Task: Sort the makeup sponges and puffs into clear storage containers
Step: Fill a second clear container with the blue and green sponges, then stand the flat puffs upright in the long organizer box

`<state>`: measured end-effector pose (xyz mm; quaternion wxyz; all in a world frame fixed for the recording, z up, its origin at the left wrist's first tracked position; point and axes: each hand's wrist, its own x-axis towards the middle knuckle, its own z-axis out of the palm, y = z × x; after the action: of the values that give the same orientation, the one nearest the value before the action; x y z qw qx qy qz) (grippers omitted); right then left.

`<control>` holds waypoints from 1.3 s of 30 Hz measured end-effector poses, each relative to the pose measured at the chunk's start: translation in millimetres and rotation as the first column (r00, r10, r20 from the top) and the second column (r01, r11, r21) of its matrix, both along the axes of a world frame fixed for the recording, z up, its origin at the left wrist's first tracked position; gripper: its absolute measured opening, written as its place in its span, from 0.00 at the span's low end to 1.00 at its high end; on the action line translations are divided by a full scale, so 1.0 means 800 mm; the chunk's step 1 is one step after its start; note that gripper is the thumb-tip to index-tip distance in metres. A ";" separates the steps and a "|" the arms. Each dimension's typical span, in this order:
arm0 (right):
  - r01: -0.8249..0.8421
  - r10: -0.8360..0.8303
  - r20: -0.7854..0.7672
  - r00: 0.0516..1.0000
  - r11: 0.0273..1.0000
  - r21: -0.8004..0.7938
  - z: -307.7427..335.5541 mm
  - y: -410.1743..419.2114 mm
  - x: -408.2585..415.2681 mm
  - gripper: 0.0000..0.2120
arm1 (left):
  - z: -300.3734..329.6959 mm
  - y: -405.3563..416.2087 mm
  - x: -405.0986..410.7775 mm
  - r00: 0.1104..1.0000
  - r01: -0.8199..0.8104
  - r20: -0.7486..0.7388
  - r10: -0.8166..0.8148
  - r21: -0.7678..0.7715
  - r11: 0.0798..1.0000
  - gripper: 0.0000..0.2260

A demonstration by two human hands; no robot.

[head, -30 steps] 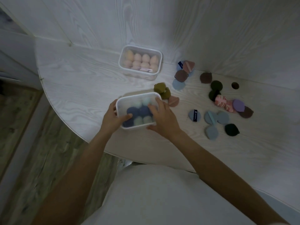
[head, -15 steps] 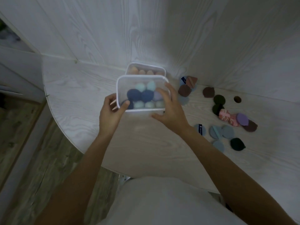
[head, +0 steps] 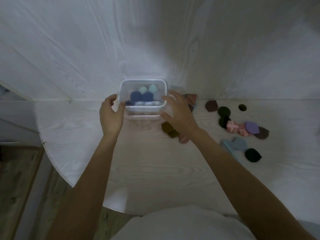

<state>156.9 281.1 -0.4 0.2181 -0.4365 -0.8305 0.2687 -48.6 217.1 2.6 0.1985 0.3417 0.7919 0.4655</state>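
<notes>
A clear lidded container [head: 143, 82] holding dark blue and pale teal sponges [head: 142, 96] sits stacked on a second clear container [head: 143, 116], of which only the lower front edge shows. My left hand [head: 110, 116] grips the top container's left side and my right hand [head: 178, 113] grips its right side. Loose puffs lie on the table to the right: two olive sponges [head: 168, 129], a brown puff [head: 211, 106], dark green puffs [head: 224, 111], a pink one [head: 232, 127], a purple one [head: 251, 127] and blue ones [head: 239, 143].
The white wood-grain table [head: 78, 135] has a curved front-left edge with wooden floor beyond it. A white panelled wall [head: 155, 40] rises directly behind the stacked containers. Another dark green puff [head: 252, 155] lies at the right.
Both hands lifted the blue-sponge container from the near table and carried it back onto the peach-sponge container by the wall. The camera view tilted upward.
</notes>
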 end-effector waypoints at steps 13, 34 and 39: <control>0.597 -0.584 0.361 0.727 0.798 0.089 0.002 -0.141 0.510 0.08 | -0.025 0.049 0.454 0.320 0.931 0.119 -0.940 -0.223 0.289 0.10; 0.540 -0.367 0.571 0.734 0.826 -0.164 -0.058 -0.082 0.657 0.44 | -0.077 0.068 0.699 0.554 0.597 0.805 -0.214 -0.205 0.776 0.12; 0.422 -0.338 0.659 0.672 0.906 0.035 -0.064 -0.089 0.627 0.48 | -0.097 0.040 0.667 0.452 0.471 0.891 -0.045 -0.196 0.860 0.09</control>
<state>658.5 209.6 -51.6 -0.0600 -0.6777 -0.7263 0.0981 485.1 249.3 -74.6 0.7050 0.1310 0.6001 0.3546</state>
